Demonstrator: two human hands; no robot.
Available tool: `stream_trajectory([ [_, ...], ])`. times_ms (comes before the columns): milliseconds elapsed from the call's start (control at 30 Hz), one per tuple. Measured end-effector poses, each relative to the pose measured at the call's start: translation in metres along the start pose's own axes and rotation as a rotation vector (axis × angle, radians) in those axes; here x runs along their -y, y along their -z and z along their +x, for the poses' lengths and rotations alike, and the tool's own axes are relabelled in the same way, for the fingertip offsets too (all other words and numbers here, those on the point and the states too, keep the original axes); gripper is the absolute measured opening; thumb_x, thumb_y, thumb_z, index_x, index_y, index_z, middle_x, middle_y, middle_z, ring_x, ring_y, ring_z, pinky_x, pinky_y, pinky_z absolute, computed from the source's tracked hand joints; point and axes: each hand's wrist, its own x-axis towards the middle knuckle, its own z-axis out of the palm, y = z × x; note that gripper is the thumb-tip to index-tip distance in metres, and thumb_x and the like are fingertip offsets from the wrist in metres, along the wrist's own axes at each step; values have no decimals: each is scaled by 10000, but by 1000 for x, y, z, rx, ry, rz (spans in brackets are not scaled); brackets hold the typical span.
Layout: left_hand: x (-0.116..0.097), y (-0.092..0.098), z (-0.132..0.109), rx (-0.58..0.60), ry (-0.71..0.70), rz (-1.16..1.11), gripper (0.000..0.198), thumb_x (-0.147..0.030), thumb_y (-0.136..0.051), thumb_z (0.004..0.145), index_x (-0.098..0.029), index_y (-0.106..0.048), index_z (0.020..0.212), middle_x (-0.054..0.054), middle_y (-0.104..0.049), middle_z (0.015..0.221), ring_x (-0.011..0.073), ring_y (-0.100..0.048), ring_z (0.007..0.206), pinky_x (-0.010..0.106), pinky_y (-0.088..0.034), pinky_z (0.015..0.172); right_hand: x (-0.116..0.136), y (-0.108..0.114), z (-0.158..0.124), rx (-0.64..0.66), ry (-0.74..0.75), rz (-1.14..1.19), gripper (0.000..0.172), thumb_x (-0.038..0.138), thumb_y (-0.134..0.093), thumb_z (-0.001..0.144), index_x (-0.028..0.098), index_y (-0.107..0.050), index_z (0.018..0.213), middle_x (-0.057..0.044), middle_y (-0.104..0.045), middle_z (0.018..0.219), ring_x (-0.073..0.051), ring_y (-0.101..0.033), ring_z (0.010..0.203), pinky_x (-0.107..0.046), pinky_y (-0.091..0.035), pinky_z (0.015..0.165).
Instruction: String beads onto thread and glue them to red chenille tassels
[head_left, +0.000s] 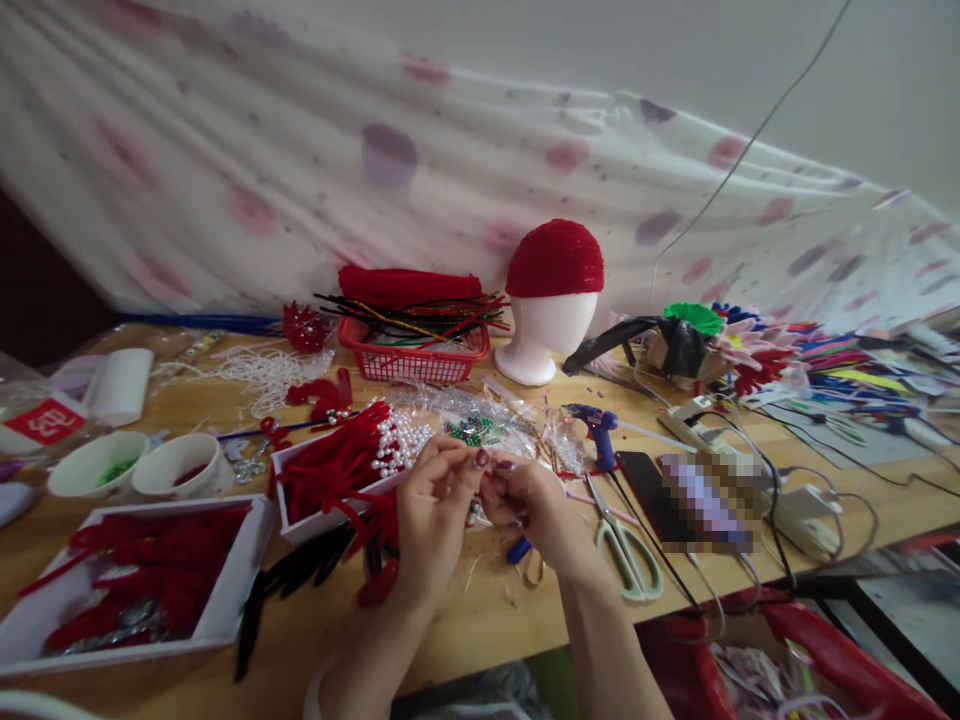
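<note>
Over the middle of the wooden table, my left hand and my right hand meet at the fingertips. Both sets of fingers are pinched together around something too small to make out. Just behind them lies clear plastic with green beads. Left of my left hand, a white box holds red fuzzy stems beside white pearl beads. A blue glue gun and scissors with pale green handles lie right of my right hand.
A white foam head wears a red cap at the back, beside a red basket. Front left is a white tray of red pieces; two bowls stand behind it. A black phone and power strips lie right.
</note>
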Motion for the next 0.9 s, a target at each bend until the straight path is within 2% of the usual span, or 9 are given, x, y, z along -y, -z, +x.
stream_trajectory([
  [133, 0, 3, 7, 59, 100, -35, 228, -376, -824, 751, -167, -781, 672, 23, -625, 805, 130, -594, 708, 227, -487, 609, 2, 9, 0, 120, -19, -62, 158, 266, -547, 827, 198, -522, 686, 63, -358, 566, -99, -254, 516, -236, -219, 472],
  [233, -3, 4, 11, 87, 288, -184, 243, -364, -886, 638, -157, -778, 706, 5, -635, 776, 91, -546, 563, 214, -428, 470, 4, 12, 1, 177, 5, -101, 261, 386, -620, 894, 187, -566, 733, 60, -407, 568, -99, -287, 519, -240, -226, 482],
  [333, -7, 4, 15, 93, 438, -303, 422, -318, -947, 517, -167, -774, 871, -37, -622, 699, 68, -506, 488, 185, -378, 404, 2, 11, 2, 222, 35, -112, 423, 554, -644, 908, 192, -543, 716, 63, -405, 570, -89, -279, 498, -236, -210, 461],
  [433, -10, 4, 16, 95, 547, -411, 576, -270, -987, 436, -182, -740, 949, -76, -591, 636, 54, -494, 463, 156, -358, 386, -1, 10, 3, 215, 72, -103, 468, 580, -633, 927, 192, -527, 689, 63, -394, 566, -85, -264, 494, -236, -190, 457],
  [567, -9, 2, 15, 124, 617, -524, 506, -279, -983, 468, -170, -726, 890, -53, -617, 650, 76, -559, 533, 172, -446, 467, -6, 9, 5, 190, 98, -40, 486, 591, -654, 910, 183, -552, 666, 67, -385, 542, -80, -253, 478, -238, -189, 456],
  [733, -8, -1, 13, 133, 604, -557, 372, -229, -941, 552, -173, -726, 850, -39, -644, 693, 80, -576, 574, 185, -480, 529, -14, 6, 8, 146, 88, 70, 478, 590, -715, 852, 177, -576, 656, 60, -412, 545, -68, -250, 448, -236, -180, 437],
  [800, -8, -1, 12, 129, 587, -551, 372, -282, -951, 560, -171, -735, 842, -36, -645, 675, 84, -573, 569, 190, -486, 532, -17, 6, 8, 125, 87, 108, 477, 596, -717, 844, 180, -578, 657, 51, -437, 548, -68, -256, 440, -236, -177, 430],
  [900, -6, 0, 9, 171, 540, -530, 391, -458, -926, 621, -163, -761, 818, -27, -622, 593, 96, -564, 542, 195, -478, 509, -20, 7, 8, 110, 83, 146, 467, 586, -698, 862, 178, -589, 665, 26, -497, 573, -70, -277, 437, -236, -176, 424],
])
